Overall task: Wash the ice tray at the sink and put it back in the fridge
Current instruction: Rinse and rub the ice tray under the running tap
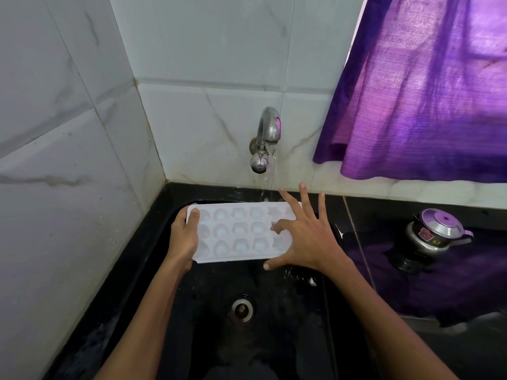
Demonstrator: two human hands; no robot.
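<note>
a: at a black sink [175, 270], a person holds a white ice tray [238, 233] level under a thin stream from the wall tap [266, 138], cavities up.

b: and the hands?

a: the left hand [185, 237] grips the tray's left end, thumb on top, fingers wrapped under the edge. the right hand [304, 237] lies spread over the right end, fingers straight, one fingertip dipping into a cavity, clamped on nothing.

b: where might this go wrong?

a: my guess: only one hand truly holds the tray. wet plastic is slick, and a hard press on the right end could lever it out of that grip and down toward the drain [242, 311].

b: anything else?

a: the water lands near the tray's far edge, so the near cavities may go unrinsed. splash could also reach the counter, where a small pressure cooker [436, 234] sits below a purple curtain [428, 91]. the fridge is not in view.
</note>
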